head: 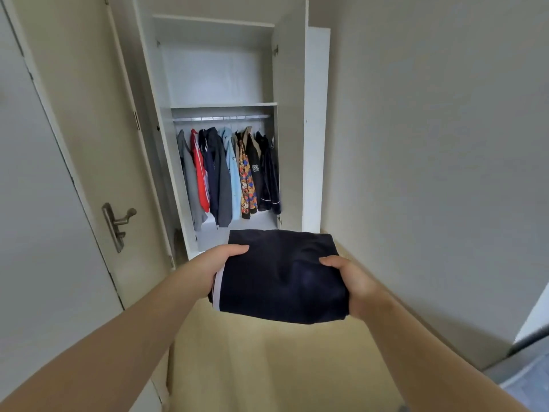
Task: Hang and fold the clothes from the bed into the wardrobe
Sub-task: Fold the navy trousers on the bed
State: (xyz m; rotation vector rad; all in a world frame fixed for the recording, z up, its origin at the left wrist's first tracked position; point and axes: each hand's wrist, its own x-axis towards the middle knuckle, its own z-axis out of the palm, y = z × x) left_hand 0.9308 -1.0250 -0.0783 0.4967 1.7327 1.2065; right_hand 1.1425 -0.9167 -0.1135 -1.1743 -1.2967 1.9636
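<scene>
A folded dark navy garment (pixel 282 275) with a pale stripe along its left edge is held out flat in front of me, above the floor. My left hand (pixel 218 263) grips its left side, thumb on top. My right hand (pixel 352 278) grips its right side the same way. Ahead stands the open white wardrobe (pixel 222 105). Several jackets and shirts (pixel 228 173) hang from its rail, and the shelf compartment above the rail holds nothing that I can see.
A closed door with a metal lever handle (pixel 118 224) is on the left. The wardrobe's open right door (pixel 292 129) stands edge-on beside a plain wall on the right. Light wooden floor (pixel 267 367) lies below my arms.
</scene>
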